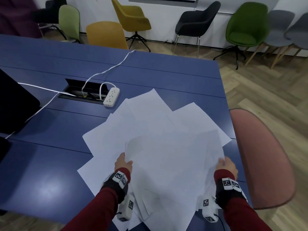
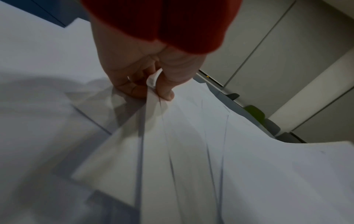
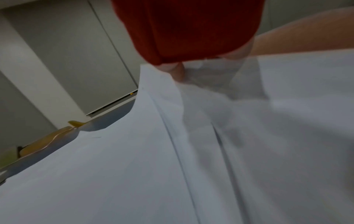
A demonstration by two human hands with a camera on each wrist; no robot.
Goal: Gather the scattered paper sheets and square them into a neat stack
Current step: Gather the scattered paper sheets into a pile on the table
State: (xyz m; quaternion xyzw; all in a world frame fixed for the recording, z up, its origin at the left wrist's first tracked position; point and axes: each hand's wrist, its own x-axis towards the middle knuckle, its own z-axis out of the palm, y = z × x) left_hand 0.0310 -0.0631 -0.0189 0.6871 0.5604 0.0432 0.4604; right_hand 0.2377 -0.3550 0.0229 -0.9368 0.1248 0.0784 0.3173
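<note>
A loose bundle of white paper sheets (image 1: pixel 171 164) is raised between both hands over the near right part of the blue table (image 1: pixel 50 155). My left hand (image 1: pixel 124 162) pinches the bundle's left edge, thumb on top; the left wrist view shows the thumb and fingers of that left hand (image 2: pixel 153 89) clamping several sheets (image 2: pixel 191 151). My right hand (image 1: pixel 225 165) grips the right edge; in the right wrist view the paper (image 3: pixel 134 166) hides most of the right hand (image 3: pixel 179 72). More sheets (image 1: pixel 150 110) lie fanned out flat on the table beyond and beside the bundle.
A white power strip (image 1: pixel 111 97) with cables lies by an open cable hatch (image 1: pixel 83 91) left of the sheets. A dark object (image 1: pixel 15 104) sits at the left table edge. A pink chair (image 1: pixel 260 157) stands close at the right; other chairs line the far wall.
</note>
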